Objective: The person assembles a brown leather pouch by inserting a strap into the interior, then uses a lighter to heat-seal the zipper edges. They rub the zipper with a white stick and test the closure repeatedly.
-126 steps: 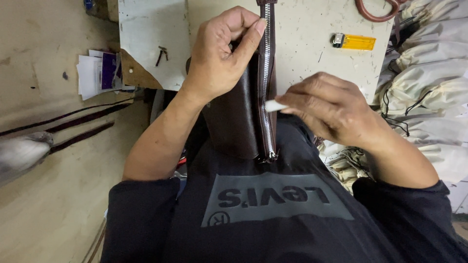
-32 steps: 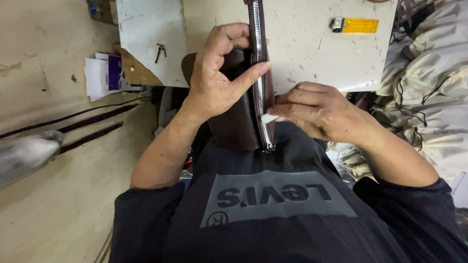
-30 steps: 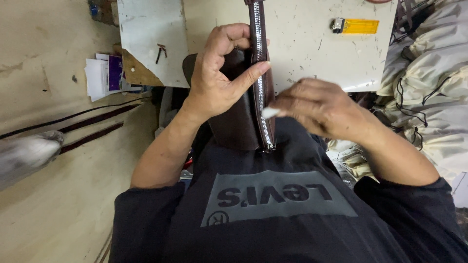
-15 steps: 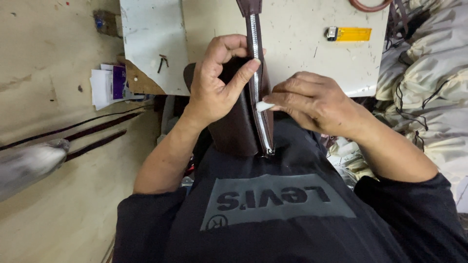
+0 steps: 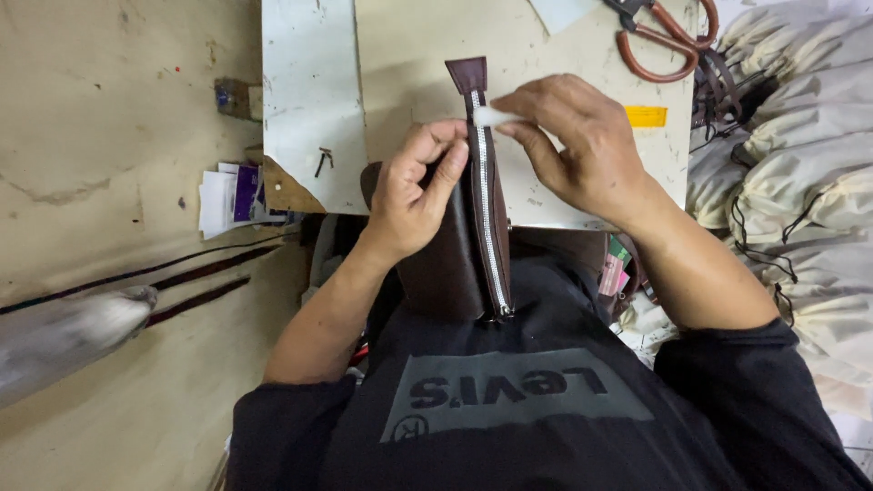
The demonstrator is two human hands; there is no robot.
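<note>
Brown leather zipper piece is clamped upright at frame centre by left hand, exposing teeth; white wad is pinched by right hand against them.

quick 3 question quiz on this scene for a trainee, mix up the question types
1. True or false: the left hand grips the brown leather piece beside its zipper.
2. What does the right hand pinch? A) scissors B) a small white wad C) a pen
3. Fill in: the scissors on the table have ____ handles.

Key: 1 true. 2 B, the white wad sits at the zipper's top end. 3 reddish-brown.
</note>
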